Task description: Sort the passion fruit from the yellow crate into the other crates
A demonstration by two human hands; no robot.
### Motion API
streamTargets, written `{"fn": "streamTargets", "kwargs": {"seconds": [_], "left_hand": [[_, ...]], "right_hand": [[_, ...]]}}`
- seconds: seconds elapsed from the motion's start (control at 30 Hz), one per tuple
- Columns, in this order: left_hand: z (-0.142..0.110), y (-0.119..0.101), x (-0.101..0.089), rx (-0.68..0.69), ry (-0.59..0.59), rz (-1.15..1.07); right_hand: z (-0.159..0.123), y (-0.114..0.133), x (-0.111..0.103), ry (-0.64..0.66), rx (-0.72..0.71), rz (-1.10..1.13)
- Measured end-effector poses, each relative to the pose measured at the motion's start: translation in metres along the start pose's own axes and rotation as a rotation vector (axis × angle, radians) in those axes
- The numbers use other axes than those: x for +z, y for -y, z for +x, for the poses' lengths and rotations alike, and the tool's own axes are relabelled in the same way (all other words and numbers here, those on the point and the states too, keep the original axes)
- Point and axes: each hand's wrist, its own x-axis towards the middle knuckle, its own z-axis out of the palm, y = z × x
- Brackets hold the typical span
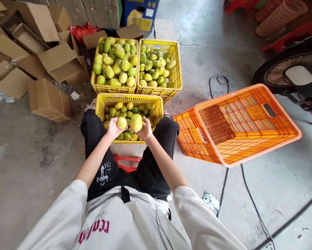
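Observation:
Over the near yellow crate [129, 96], both my hands are raised with one fruit in each. My left hand [113, 129] is closed around a small, round yellow lemon [121, 123]. A larger, bumpy yellow-green lemon [136, 123] is held in my right hand [145, 130], its fingers wrapped on the right side and underneath. The two fruits are close together but apart. Below them, the near crate holds many green and yellow lemons [129, 114], partly hidden by my hands.
Behind stand two more yellow crates, the left one [114, 89] heaped with lemons, the right one [159, 91] less full. An orange crate [215, 128] tilts at my right. Cardboard boxes [50, 99] pile up on the left. Cables [254, 205] and a motorbike wheel [267, 66] are at right.

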Motion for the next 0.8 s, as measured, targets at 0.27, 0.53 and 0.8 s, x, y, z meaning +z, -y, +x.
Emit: {"fn": "streamTargets", "kwargs": {"seconds": [0.27, 0.53, 0.8], "left_hand": [[0.0041, -0.0008, 0.0009, 0.069, -0.055, -0.046], [0.0052, -0.0028, -0.0033, 0.012, -0.035, 0.010], [0.0015, -0.0014, -0.0034, -0.010, -0.074, 0.038]], "right_hand": [[-0.0033, 0.0053, 0.0040, -0.035, -0.114, 0.031], [-0.0022, 0.0002, 0.0020, -0.076, -0.057, 0.030], [-0.0014, -0.0012, 0.0016, 0.037, -0.004, -0.044]]}}
